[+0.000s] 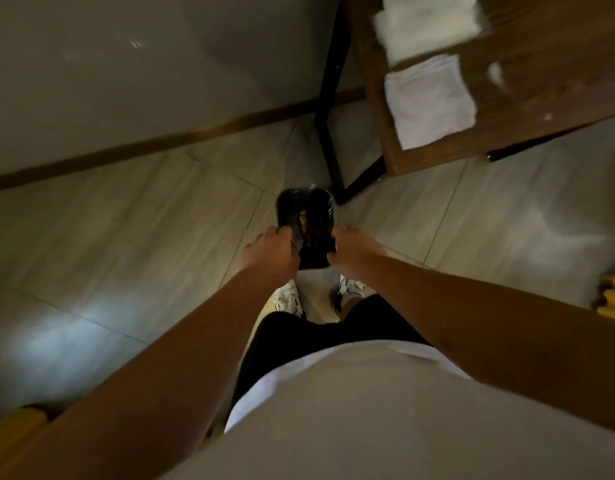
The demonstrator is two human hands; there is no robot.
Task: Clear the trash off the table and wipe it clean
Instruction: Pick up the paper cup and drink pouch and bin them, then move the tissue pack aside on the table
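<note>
A small black bin lined with a black plastic bag (307, 216) stands on the tiled floor in front of my feet, with some dark and yellow trash inside. My left hand (269, 256) grips the bag's left rim and my right hand (352, 251) grips its right rim. The wooden table (527, 98) is at the upper right. Two white folded cloths lie on it, one near the corner (430, 102) and one further back (427, 26).
The table's black metal leg (328, 133) stands just beyond the bin. A grey wall with a brown skirting board (153, 147) runs along the left. Yellow objects sit at the right edge (614, 299) and bottom left (18, 427).
</note>
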